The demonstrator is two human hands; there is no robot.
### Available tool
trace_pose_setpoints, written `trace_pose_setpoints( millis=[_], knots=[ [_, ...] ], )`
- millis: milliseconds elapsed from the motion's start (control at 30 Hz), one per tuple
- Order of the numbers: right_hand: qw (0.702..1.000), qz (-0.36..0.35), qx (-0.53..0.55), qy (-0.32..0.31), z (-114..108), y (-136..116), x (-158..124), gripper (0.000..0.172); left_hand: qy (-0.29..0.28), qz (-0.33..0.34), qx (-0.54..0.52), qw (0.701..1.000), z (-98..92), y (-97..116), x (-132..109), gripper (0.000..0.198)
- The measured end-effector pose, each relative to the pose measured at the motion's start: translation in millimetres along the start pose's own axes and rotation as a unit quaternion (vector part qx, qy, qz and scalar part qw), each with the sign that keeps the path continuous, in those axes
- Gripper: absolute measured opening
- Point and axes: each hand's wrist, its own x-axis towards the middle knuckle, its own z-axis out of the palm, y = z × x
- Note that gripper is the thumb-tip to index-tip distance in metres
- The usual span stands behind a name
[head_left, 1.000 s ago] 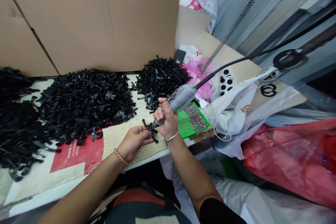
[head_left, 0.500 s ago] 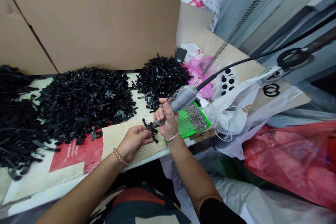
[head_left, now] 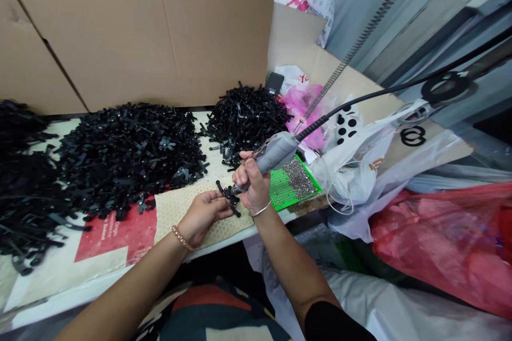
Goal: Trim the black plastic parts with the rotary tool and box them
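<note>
Pinching black plastic part [head_left: 229, 197] in our left hand [head_left: 204, 217], fingers closed on it, over tan mat [head_left: 176, 213]; long axis slants far-left to near-right. Our right hand [head_left: 252, 189] wraps grey rotary tool [head_left: 277, 152], tip at part, both hands touching-close.

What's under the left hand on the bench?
A tan dimpled mat lies beneath the left hand, whose fingers touch a black plastic piece. The patch of mat directly under the palm is covered by the hand, so it can't be seen.
</note>
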Motion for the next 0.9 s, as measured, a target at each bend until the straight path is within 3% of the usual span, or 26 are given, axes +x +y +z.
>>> trace_pose_setpoints(
  millis=[367,733,900],
  knots=[
    [0.999,-0.014,-0.015,-0.024,1,3,-4,0.032,0.006,0.001,0.001,1.0,0.2,0,0,0.016],
    [0.991,0.057,-0.046,-0.108,-4,7,2,0.039,-0.002,-0.001,-0.001,1.0,-2.3,-6,11,0.01],
    [0.991,0.084,-0.057,-0.091,-1,0,0,0.037,0.027,-0.008,0.002,1.0,9.2,-6,6,0.014]
  ],
)
